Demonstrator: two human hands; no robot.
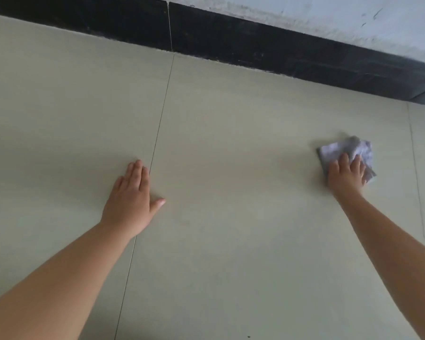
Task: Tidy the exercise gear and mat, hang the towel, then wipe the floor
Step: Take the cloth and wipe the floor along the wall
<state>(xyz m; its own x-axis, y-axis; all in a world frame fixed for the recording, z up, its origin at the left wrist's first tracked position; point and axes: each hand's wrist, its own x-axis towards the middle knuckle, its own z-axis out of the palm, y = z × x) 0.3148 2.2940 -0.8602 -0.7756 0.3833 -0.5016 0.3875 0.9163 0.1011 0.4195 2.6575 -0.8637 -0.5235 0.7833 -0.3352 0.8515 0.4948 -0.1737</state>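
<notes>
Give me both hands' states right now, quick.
Left hand: open, flat on the floor, holding nothing.
Right hand: open, fingers pressing the grey cloth onto the floor.

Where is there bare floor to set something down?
The widest bare patch lies between the left hand, flat on the floor, and the right hand pressing the cloth. More floor runs up to the black skirting. No spot is crowded.
</notes>
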